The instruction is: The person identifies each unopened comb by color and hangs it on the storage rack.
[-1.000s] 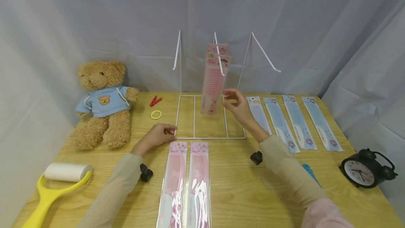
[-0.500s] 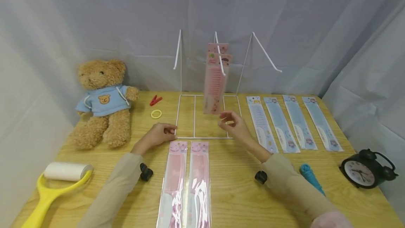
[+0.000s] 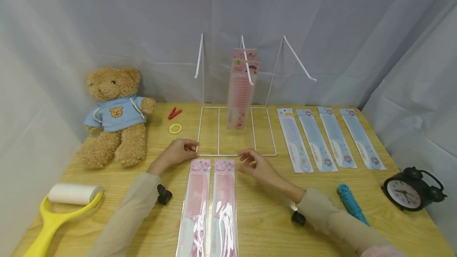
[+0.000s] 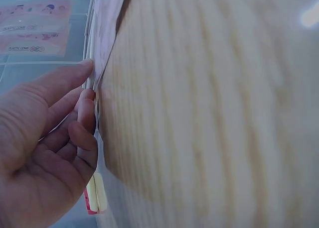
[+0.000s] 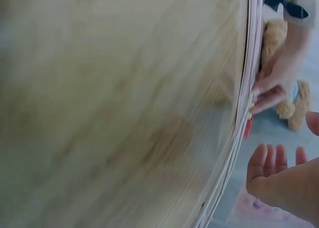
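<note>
A white wire display rack [image 3: 218,130] stands at the middle of the table. My left hand [image 3: 178,152] pinches its front left corner between thumb and fingers, also close up in the left wrist view [image 4: 55,138]. Packaged pink combs [image 3: 240,94] hang one behind another on the middle hook. Over the front bar hovers my right hand [image 3: 258,165], fingers loosely bent and holding nothing. Just left of it lie two more packaged pink combs, one on the left [image 3: 197,193] and one on the right [image 3: 224,193], their tops near the rack.
Several blue packaged combs [image 3: 315,140] lie in a row at right. Beyond are blue cord [image 3: 351,203] and an alarm clock [image 3: 405,191]. At left sit a teddy bear [image 3: 118,114], a red clip [image 3: 174,113], a yellow ring [image 3: 175,129] and a lint roller [image 3: 75,193].
My right hand has left the hanging pink comb and come down and toward me to the rack's front bar. My left hand has stayed on the corner.
</note>
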Motion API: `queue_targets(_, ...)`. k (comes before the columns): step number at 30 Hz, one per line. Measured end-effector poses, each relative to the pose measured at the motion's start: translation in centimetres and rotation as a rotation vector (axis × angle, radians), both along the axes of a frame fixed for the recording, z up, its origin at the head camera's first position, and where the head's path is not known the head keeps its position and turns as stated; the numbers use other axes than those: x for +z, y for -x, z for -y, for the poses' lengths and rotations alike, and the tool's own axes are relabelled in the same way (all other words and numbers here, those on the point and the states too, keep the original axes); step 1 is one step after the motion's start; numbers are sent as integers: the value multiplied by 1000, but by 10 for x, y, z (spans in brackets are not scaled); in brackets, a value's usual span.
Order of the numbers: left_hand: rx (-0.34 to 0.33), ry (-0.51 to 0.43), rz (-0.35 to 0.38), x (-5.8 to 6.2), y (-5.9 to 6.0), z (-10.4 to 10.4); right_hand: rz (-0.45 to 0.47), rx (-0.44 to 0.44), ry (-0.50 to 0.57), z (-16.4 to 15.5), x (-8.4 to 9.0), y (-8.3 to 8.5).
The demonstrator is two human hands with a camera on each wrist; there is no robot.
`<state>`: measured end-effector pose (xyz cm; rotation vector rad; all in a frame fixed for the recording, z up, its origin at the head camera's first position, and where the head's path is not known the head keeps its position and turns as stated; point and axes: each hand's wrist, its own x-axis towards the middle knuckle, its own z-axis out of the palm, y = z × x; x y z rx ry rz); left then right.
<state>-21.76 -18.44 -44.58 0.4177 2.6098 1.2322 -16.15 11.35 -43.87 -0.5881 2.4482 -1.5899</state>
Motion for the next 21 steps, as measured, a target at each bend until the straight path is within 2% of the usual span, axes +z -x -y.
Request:
queue_targets(8, -1, -3, -5, -2, 2, 1, 101, 67, -101, 10, -2, -14)
queue_targets(11, 0, 0, -8, -3, 2, 1, 93, 95, -126, 13, -3, -19)
queue_targets(16, -3, 8, -22, -5, 3, 2, 28, 124, -170, 16, -5, -27)
queue_targets(21, -4, 7, -21, -6, 3, 2, 56, 108, -241, 20, -9, -31)
